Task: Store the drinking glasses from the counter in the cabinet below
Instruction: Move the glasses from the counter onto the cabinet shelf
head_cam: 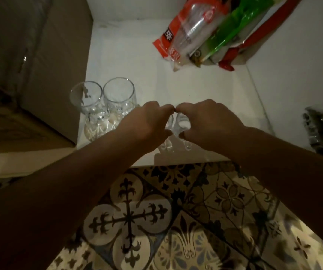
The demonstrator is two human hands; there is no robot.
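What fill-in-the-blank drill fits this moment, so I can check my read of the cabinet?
1. Already on the cabinet shelf at the left stand ____ empty glasses.
2. The left hand and right hand each grip a ____.
3. The packets lean in the back ____ corner.
4. The patterned floor is covered in ____.

Missing words: two; glass; right; tiles

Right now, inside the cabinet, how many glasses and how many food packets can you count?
Standing glasses at left: 2
Glasses in hands: 2, left hand one, right hand one
Food packets: 3
Total: 7
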